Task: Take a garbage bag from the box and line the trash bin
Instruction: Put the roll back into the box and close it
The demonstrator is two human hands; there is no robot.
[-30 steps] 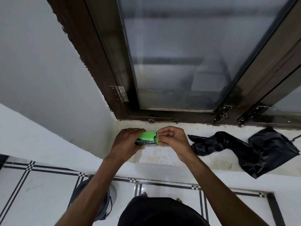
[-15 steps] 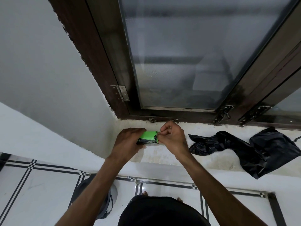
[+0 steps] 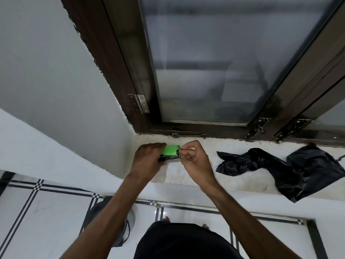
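Observation:
A small green and black box (image 3: 170, 152) of garbage bags lies on the white window sill (image 3: 242, 180). My left hand (image 3: 147, 159) covers and grips the box's left end. My right hand (image 3: 195, 159) pinches at the box's right end with thumb and forefinger; what it pinches is too small to tell. A crumpled black garbage bag (image 3: 291, 167) is spread on the sill to the right. The grey trash bin (image 3: 128, 221) stands on the floor below, mostly hidden by my left forearm.
A dark wooden window frame (image 3: 119, 71) with frosted glass rises behind the sill, with a metal latch (image 3: 188, 135) at its base. The tiled floor (image 3: 46, 221) with black lines lies below. A white wall closes the left side.
My right hand has shifted slightly, its fingers working at the box's right end. My left hand keeps its hold on the box. The black bag has not moved.

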